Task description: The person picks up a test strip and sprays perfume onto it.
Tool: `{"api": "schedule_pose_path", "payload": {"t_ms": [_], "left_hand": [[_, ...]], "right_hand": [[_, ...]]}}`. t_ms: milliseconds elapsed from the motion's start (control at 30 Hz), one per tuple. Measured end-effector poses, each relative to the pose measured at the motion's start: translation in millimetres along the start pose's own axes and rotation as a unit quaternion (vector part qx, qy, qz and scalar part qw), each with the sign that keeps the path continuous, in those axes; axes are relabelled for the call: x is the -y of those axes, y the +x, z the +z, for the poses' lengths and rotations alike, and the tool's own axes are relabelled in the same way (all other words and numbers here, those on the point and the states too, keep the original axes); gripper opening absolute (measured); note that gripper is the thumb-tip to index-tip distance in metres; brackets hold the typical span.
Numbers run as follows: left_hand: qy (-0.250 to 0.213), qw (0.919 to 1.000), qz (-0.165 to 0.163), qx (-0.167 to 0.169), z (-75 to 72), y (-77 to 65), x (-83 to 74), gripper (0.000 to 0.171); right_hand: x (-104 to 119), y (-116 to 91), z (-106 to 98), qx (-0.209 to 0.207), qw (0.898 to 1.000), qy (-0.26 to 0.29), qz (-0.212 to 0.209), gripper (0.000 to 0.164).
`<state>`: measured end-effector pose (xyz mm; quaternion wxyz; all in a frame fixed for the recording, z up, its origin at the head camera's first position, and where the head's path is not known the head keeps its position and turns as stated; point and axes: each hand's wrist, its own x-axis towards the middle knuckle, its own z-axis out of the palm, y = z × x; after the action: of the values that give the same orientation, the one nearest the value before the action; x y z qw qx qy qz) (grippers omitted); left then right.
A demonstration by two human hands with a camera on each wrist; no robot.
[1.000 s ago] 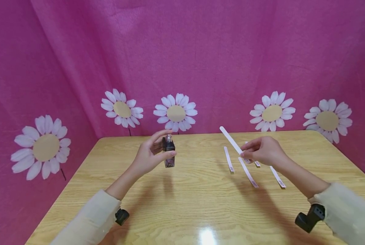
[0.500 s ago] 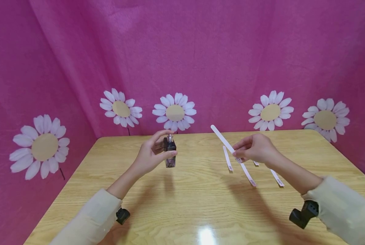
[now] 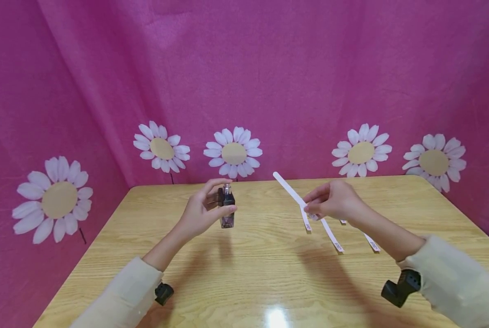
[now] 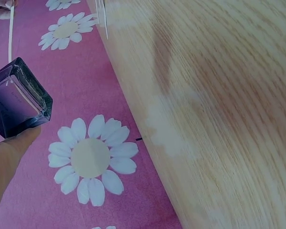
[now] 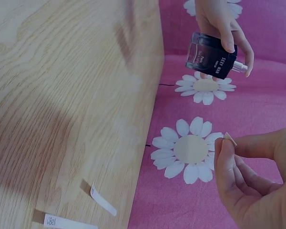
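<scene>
My left hand point(image 3: 201, 207) grips a dark glass perfume bottle point(image 3: 227, 213) upright above the table, its index finger on the silver spray top point(image 5: 239, 67). White lettering shows on the bottle's black upper part in the right wrist view. To the right, my right hand point(image 3: 335, 200) pinches one end of a white paper test strip point(image 3: 287, 187) between thumb and fingers. The strip's free end slants up and left towards the bottle, with a gap between them. In the left wrist view the bottle's base point(image 4: 19, 100) faces the camera.
Several more white paper strips point(image 3: 331, 237) with printed ends lie on the wooden table point(image 3: 244, 282) under and near my right hand. A pink cloth point(image 3: 261, 82) with large white daisies hangs behind the table and along its left side.
My right hand has moved left with the strip, bringing its free end nearer the bottle. My left hand holds the bottle in nearly the same place.
</scene>
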<state>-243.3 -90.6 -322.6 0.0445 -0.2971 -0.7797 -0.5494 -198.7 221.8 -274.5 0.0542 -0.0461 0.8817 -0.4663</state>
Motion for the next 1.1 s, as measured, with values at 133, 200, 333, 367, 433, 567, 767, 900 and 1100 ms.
{"api": "schedule_pose_path", "payload": {"t_ms": [133, 200, 333, 367, 433, 567, 767, 900, 1100], "left_hand": [[0.001, 1.0, 0.001, -0.002, -1.3, 0.3, 1.6, 0.054], [0.001, 1.0, -0.001, -0.003, -1.8, 0.6, 2.1, 0.054], [-0.001, 1.0, -0.005, -0.004, -2.7, 0.5, 1.8, 0.055], [0.0, 1.0, -0.005, -0.004, -2.9, 0.4, 1.8, 0.055], [0.0, 1.0, -0.005, -0.003, -3.2, 0.3, 1.4, 0.055], [0.002, 1.0, -0.004, -0.004, -3.5, 0.1, 1.0, 0.055], [0.012, 0.9998, -0.011, -0.014, -2.0, -0.6, -0.5, 0.053], [0.035, 0.9989, 0.003, -0.03, 0.0, -1.3, -1.3, 0.051], [0.042, 0.9975, 0.035, -0.044, 3.7, -0.8, -2.3, 0.051]], "right_hand": [[1, 1, 3, 0.007, 1.0, 0.017, 0.008, 0.03], [1, 1, 4, 0.01, 1.0, 0.022, 0.01, 0.029], [1, 1, 5, 0.008, 1.0, 0.023, 0.008, 0.029], [1, 2, 6, 0.007, 1.0, 0.02, 0.005, 0.029], [2, 2, 7, 0.006, 1.0, 0.018, 0.004, 0.028], [4, 2, 8, 0.006, 1.0, 0.017, 0.006, 0.027], [7, 1, 10, 0.011, 1.0, 0.017, 0.013, 0.027], [8, 1, 10, 0.015, 1.0, 0.014, 0.009, 0.027], [9, 0, 11, 0.021, 1.0, 0.008, 0.005, 0.024]]}}
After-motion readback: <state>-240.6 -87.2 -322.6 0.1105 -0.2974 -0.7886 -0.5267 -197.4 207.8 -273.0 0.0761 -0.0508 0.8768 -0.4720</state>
